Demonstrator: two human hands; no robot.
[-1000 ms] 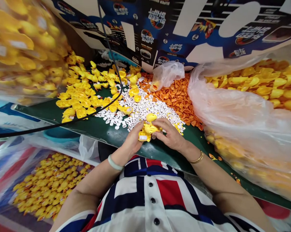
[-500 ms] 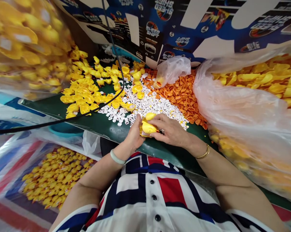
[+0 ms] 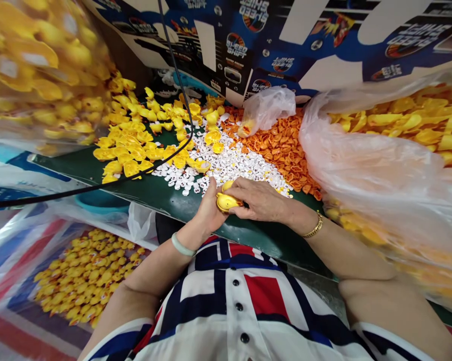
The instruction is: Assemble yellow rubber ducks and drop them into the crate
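Note:
Between my two hands, over the table's near edge, is a yellow plastic toy duck shell (image 3: 228, 202). My left hand (image 3: 208, 208) cups it from the left, thumb pointing up along its side. From the right, my right hand (image 3: 261, 200) closes its fingers on the shell, thumb below and fingertips above. Part of the shell is hidden by the right fingers. Just beyond the hands lies a spread of small white eye pieces (image 3: 237, 163). Orange beak-like pieces (image 3: 286, 145) are heaped beside them to the right.
Yellow duck shells (image 3: 132, 145) lie scattered at the left of the green table (image 3: 166, 200). A black cable (image 3: 136, 175) crosses over them. Stuffed plastic bags stand left (image 3: 41, 75) and right (image 3: 369, 155). Assembled ducks (image 3: 86, 276) fill a lower container. Printed cardboard (image 3: 263, 45) stands behind.
The duck shell has turned in my hands, its rounded outer side now lower and facing me. My right fingers have shifted slightly left and closed further around it.

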